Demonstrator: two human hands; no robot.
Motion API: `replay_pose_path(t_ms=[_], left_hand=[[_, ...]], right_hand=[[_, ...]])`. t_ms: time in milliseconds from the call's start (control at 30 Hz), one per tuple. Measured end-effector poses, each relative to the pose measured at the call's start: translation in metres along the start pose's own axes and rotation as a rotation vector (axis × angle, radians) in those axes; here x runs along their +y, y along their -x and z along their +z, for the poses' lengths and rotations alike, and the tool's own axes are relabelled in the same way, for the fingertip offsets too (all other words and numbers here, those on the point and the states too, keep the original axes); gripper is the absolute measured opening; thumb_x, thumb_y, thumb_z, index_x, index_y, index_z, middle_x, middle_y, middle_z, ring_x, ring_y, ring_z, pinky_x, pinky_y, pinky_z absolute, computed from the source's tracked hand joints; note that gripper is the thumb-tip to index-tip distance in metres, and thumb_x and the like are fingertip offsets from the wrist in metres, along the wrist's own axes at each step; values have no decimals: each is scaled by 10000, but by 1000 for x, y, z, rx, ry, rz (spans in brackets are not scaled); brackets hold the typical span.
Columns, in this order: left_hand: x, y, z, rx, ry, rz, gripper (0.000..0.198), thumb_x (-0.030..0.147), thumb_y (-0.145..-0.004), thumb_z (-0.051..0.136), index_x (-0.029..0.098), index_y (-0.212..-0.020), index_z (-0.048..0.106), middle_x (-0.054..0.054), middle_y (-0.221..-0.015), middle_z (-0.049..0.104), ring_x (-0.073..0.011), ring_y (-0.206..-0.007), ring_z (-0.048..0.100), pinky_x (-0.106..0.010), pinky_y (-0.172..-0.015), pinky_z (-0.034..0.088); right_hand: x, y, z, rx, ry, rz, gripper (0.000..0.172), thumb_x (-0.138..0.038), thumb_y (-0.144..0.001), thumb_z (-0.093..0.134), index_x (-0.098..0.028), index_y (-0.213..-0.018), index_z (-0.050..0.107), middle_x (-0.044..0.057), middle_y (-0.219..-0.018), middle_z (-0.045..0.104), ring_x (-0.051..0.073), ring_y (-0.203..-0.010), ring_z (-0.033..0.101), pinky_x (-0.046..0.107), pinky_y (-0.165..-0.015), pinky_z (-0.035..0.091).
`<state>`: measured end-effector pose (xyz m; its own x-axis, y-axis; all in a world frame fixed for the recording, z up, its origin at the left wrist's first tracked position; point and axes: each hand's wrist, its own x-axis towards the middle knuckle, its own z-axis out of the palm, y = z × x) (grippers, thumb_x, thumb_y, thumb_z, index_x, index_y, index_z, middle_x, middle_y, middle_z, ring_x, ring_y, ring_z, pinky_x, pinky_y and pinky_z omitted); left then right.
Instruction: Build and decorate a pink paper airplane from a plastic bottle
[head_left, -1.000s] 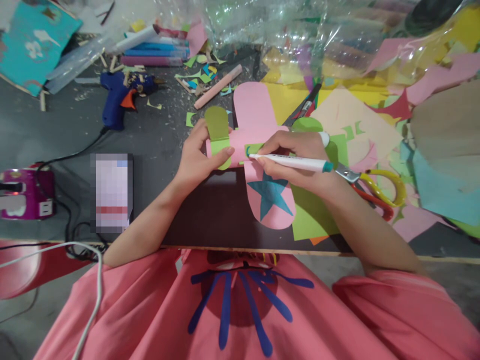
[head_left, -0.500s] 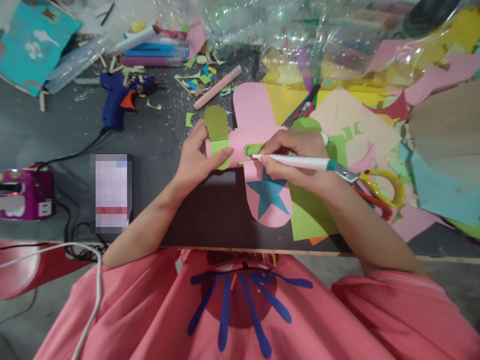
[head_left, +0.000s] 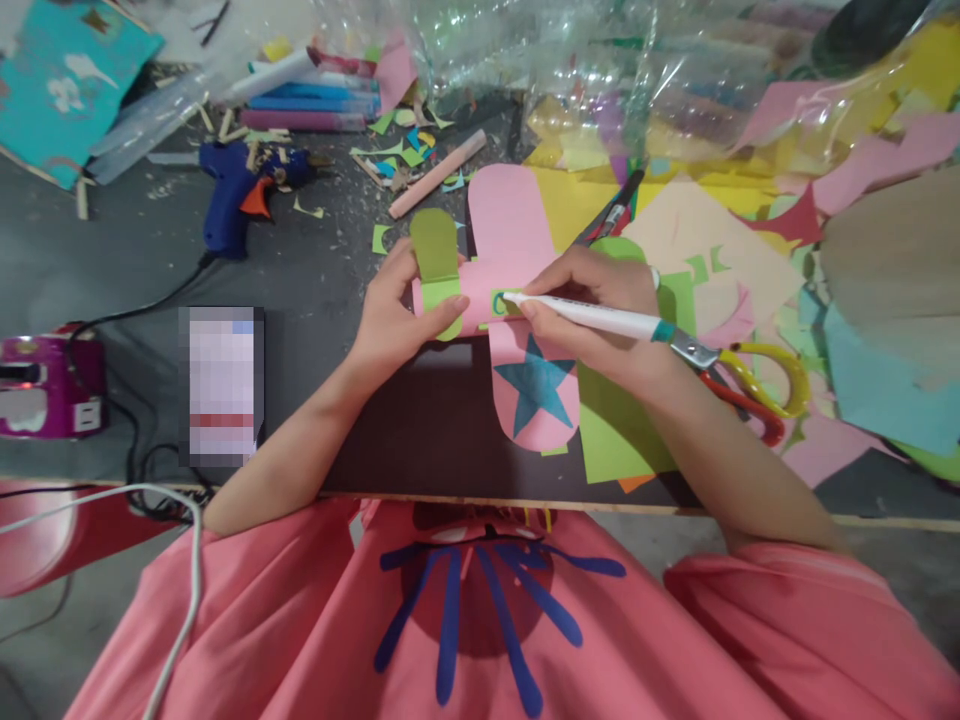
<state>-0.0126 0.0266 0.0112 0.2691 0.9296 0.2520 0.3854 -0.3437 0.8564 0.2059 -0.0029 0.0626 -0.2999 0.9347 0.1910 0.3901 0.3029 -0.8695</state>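
A pink paper airplane (head_left: pixel 508 215) with rounded wings lies in front of me, a teal star (head_left: pixel 534 385) on its near wing. My left hand (head_left: pixel 401 300) grips its tail end, thumb over the light-green tailpiece (head_left: pixel 441 295) and fingers behind. My right hand (head_left: pixel 596 300) is closed round a white marker (head_left: pixel 600 315) with a teal band. The marker's tip touches a small green patch (head_left: pixel 496 300) on the body, where a teal curved stroke shows.
Scissors (head_left: pixel 765 380) with yellow and red handles lie beside my right forearm, among paper scraps. To the left are a blue glue gun (head_left: pixel 229 195), a phone (head_left: pixel 223 385) and a purple box (head_left: pixel 56 390) with cords. A peach marker (head_left: pixel 439 175) lies beyond the airplane.
The marker's tip has moved slightly up, and the teal stroke on the green patch has grown into a fuller curve. My left hand holds nearly the same place.
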Motion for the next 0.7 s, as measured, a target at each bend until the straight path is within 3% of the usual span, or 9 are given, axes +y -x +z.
replay_pose_path(t_ms=[300, 700], left_hand=[[2, 0, 0, -2, -4, -15, 480, 633, -730, 639, 244, -1011, 651, -59, -1060, 655, -251, -1034, 607, -433, -935, 489], [3, 1, 0, -1, 10, -9, 511, 680, -704, 633, 264, -1001, 646, -64, -1070, 656, -249, -1040, 607, -427, -949, 484]], right_hand=[[-1, -2, -1, -7, 84, -21, 180, -337, -838, 624, -245, -690, 576, -25, -566, 613, 129, -518, 550, 301, -520, 454], [-1, -2, -2, -47, 7, -89, 196, -207, -784, 642, -236, -626, 530, -45, -527, 600, 111, -466, 492, 278, -475, 394]])
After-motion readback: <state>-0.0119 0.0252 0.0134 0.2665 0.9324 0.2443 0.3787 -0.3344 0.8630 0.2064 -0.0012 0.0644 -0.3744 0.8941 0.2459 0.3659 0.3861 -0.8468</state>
